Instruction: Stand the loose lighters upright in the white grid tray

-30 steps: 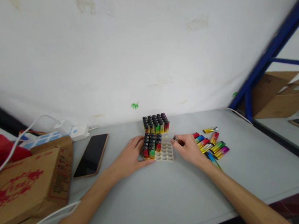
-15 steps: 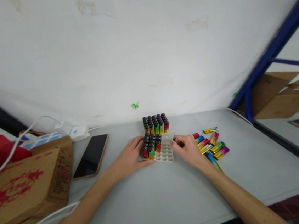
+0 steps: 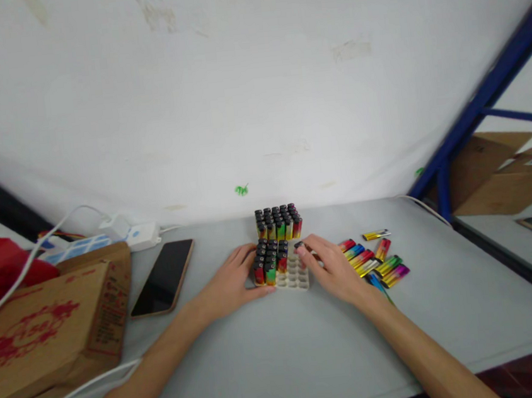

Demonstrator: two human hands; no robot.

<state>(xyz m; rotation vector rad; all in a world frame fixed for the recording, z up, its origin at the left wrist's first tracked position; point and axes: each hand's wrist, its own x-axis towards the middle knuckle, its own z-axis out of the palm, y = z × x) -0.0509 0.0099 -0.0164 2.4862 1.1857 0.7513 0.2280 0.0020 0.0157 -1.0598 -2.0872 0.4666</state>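
Note:
My left hand point(image 3: 230, 283) curves round the left side of a pale plastic tray point(image 3: 297, 279), its thumb along the front edge and its fingers at the back. Black-topped lighters point(image 3: 270, 262) with shiny coloured bodies stand upright in the tray's left part; the right part shows bare pockets. Above the far right pockets, my right hand point(image 3: 327, 265) pinches one lighter point(image 3: 299, 245) by its upper part; the fingers hide most of its body. Beside that hand, several loose lighters point(image 3: 365, 264) lie on the table in red, blue, gold, green and purple.
Behind the tray stands a packed block of upright lighters point(image 3: 279, 223), close to the wall. On the left lie a phone point(image 3: 163, 278), a cardboard box point(image 3: 47, 336), a power strip point(image 3: 141, 236) and white cables. A blue metal frame point(image 3: 443, 187) rises at the right.
My right hand has moved left with its lighter, from beside the tray to over its far right pockets. My left hand stays on the tray.

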